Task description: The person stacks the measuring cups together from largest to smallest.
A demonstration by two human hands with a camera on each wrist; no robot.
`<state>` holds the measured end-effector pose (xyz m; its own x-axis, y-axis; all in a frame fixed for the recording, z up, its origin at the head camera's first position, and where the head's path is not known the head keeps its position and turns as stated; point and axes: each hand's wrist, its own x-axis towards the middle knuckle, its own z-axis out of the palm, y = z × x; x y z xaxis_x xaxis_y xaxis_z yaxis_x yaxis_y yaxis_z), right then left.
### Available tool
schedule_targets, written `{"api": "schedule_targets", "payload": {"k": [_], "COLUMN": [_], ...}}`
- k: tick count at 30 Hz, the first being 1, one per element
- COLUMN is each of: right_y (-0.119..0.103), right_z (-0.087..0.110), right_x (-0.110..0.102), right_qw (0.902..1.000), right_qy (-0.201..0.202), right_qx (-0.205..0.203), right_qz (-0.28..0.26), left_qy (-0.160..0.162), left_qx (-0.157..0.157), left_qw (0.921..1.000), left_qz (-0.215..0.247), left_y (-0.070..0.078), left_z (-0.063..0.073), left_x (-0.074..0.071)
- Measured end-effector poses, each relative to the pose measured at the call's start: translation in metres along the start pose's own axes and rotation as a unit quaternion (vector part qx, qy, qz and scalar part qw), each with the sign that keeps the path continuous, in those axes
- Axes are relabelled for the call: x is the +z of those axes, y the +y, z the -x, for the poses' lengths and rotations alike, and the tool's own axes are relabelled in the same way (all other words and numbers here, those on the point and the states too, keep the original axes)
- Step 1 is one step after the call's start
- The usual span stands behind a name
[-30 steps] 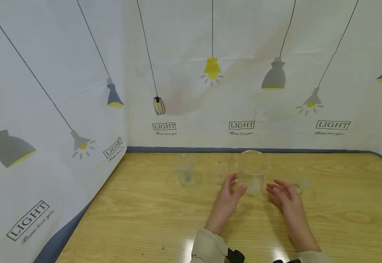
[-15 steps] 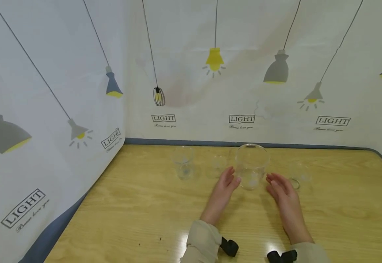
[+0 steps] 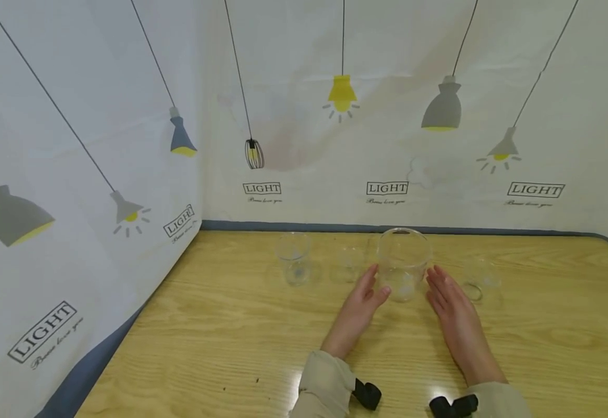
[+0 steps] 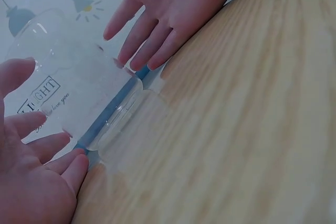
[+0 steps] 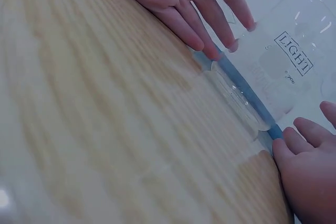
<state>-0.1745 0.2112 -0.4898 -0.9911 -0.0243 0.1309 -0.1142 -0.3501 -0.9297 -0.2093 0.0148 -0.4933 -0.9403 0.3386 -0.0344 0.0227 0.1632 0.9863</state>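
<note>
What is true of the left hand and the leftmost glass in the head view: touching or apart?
Apart. The head view shows it: a strip of table separates the left hand from the leftmost glass.

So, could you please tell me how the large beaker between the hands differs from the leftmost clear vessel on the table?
The large beaker looks wider and taller than the leftmost vessel. The beaker stands between the left hand and right hand, while the leftmost vessel stands apart from both. Both containers are transparent and upright.
</note>
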Motion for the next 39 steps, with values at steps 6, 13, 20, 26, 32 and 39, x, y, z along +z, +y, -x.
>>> {"api": "schedule_targets", "payload": {"k": [6,13,20,26,32,39], "right_y": [-0.002,-0.0021,-0.0012,-0.0035,-0.0055,-0.0023], "right_z": [-0.0012,-0.0023,-0.0049,-0.0044,-0.0042,-0.0022], "right_x": [-0.003,-0.0039,0.0007,0.002,0.0041,0.004], "right_qw": [0.9995,0.9983,0.997,0.9962,0.995,0.9945], "right_qy": [-0.032,-0.032,-0.034,-0.034,-0.031,-0.027], "right_qx": [0.005,0.02,0.021,0.02,0.029,0.035], "right_qz": [-0.008,0.045,0.066,0.077,0.09,0.095], "left_qy": [-0.005,0.002,0.02,0.028,0.032,0.034], "left_qx": [0.009,0.013,0.016,0.036,0.037,0.007], "left_qw": [0.9999,0.9999,0.9996,0.999,0.9988,0.9993], "left_qz": [0.008,0.008,0.007,-0.004,-0.006,0.017], "left_y": [-0.0001,-0.001,-0.0005,0.0015,0.0032,0.0024], "left_z": [-0.0012,-0.0025,-0.0048,-0.0053,-0.0041,-0.0022], "left_x": [0.0011,0.0023,-0.0008,-0.0003,-0.001,-0.0015]}}
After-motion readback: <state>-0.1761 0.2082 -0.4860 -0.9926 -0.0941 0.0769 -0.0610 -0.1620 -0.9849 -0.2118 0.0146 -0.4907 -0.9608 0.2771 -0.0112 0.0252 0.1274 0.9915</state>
